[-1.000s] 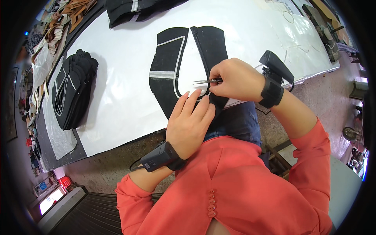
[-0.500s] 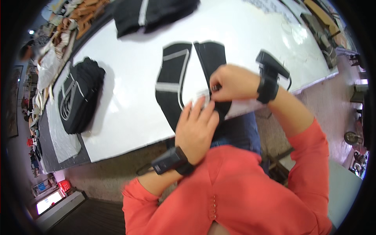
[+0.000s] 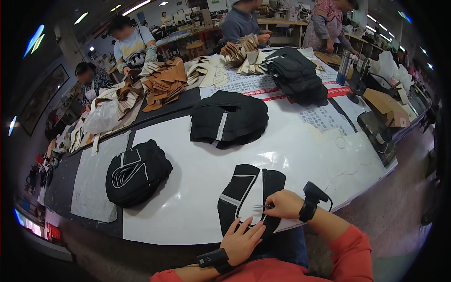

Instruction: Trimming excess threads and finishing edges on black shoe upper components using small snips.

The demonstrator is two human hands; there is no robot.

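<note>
A curved U-shaped black fabric piece (image 3: pixel 230 205) with light grey strips and edging lies flat on the white tabletop before me. My left hand (image 3: pixel 240 239) rests on its near curve, fingers stretched out and pressing lightly. My right hand (image 3: pixel 285 205) is closed over the piece's right arm, around what look like small scissors (image 3: pixel 259 206). Two thin silver tips point left from the fist across the gap in the U; most of the handle is hidden. Each wrist wears a black strapped device.
Stacks of black pieces stand left (image 3: pixel 138 174), ahead (image 3: pixel 229 120) and farther back (image 3: pixel 296 75). Brown leather pieces (image 3: pixel 164 84) and cream pieces (image 3: pixel 206 71) are heaped beyond. A steel flask (image 3: pixel 344 68) and a cardboard box (image 3: pixel 386 107) stand at right. Several people work around the table.
My view has tilted up, bringing the far table and other people into sight. The silver tips now show clearly beside my right hand. Both hands stay at the black piece.
</note>
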